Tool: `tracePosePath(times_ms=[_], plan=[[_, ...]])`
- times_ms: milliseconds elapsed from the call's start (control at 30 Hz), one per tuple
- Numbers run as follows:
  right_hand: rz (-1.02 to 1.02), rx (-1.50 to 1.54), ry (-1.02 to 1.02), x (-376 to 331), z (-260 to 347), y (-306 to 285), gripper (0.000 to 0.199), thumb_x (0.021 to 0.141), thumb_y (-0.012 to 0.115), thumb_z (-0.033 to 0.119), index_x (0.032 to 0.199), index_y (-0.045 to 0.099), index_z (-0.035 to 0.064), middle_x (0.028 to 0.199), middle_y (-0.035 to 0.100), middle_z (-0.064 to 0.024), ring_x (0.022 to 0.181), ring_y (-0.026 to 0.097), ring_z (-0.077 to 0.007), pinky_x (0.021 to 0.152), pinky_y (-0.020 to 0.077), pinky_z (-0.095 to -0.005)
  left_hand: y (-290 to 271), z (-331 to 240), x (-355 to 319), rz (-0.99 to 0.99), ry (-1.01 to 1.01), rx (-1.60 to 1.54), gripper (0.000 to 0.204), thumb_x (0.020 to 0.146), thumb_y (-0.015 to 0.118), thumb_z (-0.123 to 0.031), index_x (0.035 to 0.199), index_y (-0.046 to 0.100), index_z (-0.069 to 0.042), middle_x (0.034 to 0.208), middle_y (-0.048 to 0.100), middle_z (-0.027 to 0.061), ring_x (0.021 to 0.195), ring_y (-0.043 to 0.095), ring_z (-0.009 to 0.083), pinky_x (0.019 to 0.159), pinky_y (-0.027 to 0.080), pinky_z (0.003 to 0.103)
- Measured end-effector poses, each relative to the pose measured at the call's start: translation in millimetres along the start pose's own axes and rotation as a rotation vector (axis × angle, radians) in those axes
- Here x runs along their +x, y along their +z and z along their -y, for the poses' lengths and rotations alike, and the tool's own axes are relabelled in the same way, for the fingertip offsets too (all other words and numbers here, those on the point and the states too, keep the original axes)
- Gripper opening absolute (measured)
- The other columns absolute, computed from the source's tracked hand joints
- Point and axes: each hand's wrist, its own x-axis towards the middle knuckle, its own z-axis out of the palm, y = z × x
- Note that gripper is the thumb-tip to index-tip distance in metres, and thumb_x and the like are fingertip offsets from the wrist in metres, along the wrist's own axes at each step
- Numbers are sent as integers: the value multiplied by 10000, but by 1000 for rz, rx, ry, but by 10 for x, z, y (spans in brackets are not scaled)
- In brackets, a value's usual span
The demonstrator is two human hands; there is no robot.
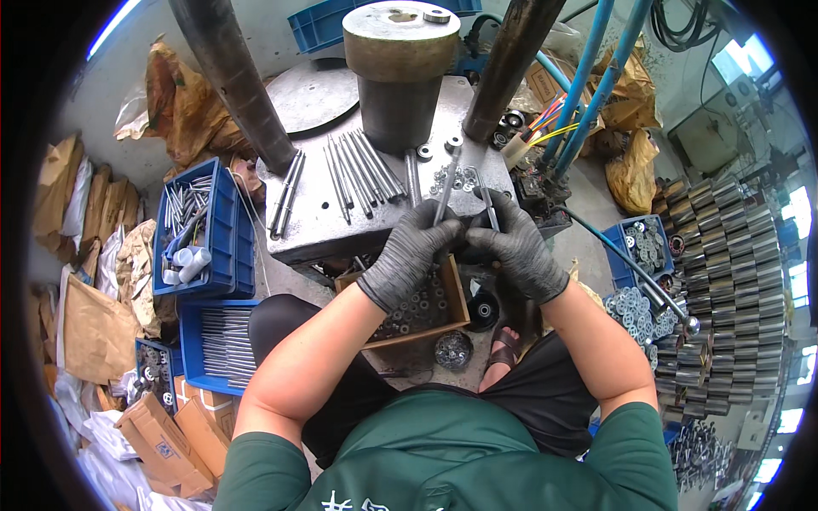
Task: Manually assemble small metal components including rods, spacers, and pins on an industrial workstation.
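Both hands wear grey gloves and meet just over the near edge of the metal press table (294, 243). My left hand (402, 260) is closed on a slim metal rod (446, 194) that points up and away. A second, darker metal rod (488, 206) is pinched by my right hand (524, 254). The fingertips of the two hands are close together; whether they share a small part is hidden. Beyond them lie small washers (460, 180), a thick threaded rod (413, 179) and a ring (423, 153). Several loose rods (365, 170) spread across the table's left half.
A heavy press ram (396, 94) stands at the back between dark columns (230, 81). Below my hands, a wooden drawer (457, 298) holds small rings. Blue crates (234, 226) of rods sit at left. Stacked metal cylinders (724, 289) fill the right, near a ball-ended lever (691, 325).
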Motion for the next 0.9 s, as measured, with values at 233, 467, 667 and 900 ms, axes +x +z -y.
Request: tracePosePath(times_ms=[233,467,667,900], plan=[[-14,-1028,-528,-72,97,-169,685,665,671,-3,1335,530,31,1072,621,-197,1029,607,-393,905,517,-457,-130,-202,70,-115,-118,-428,108,893,630,-51,971,556,-63,766,604,41,533,499,75,426,393,208],[-61,-1417,-817,-33,147,-184,592,619,702,30,1204,655,113,1063,659,-133,977,606,-369,849,484,-480,-270,-57,130,-144,-187,-576,113,891,629,-46,978,558,-57,734,536,10,535,500,86,433,397,208],[-47,-1426,-801,-11,142,-229,558,649,672,22,1196,678,131,1078,670,-122,968,609,-365,843,484,-484,-191,-125,101,-120,-140,-431,51,936,591,-129,912,548,-115,618,461,-31,476,402,87,454,339,243],[-52,-1456,-810,-4,154,-206,528,677,652,12,1190,685,133,1066,673,-123,954,612,-368,828,488,-484,-191,-123,81,-145,-127,-447,61,921,612,-96,942,555,-96,621,456,-28,472,407,81,438,339,237]])
